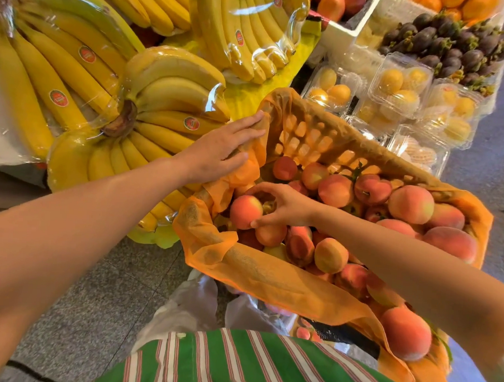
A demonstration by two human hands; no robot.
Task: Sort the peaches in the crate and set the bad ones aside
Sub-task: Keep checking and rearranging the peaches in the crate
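wrapped bananas [75, 70] fill the left side, from about 9 to 12 o'clock. the left hand [221, 149] lies flat just left of centre, fingers pretty much straight, resting on the orange liner [269, 277] where it folds over the crate's 10 o'clock corner. it's not gripping anything as far as i can see.

down at 6 o'clock there's a green striped apron [248, 367], with a clear plastic bag [184, 307] just above it, under the near edge of the crate [316, 135].

dead centre, the held peach [243, 212] sits at the crate's left end, touching the fruit under it. the right hand [288, 207] comes in from 4 o'clock and has its fingers curled over the top, thumb underneath.

the other peaches [410, 204] are piled through the crate toward 3 and 5 o'clock. at 2 o'clock, clear boxes [399, 84] of yellow fruit sit just beyond the crate's far wall, and dark mangosteens [448, 40] are heaped at 1 o'clock.
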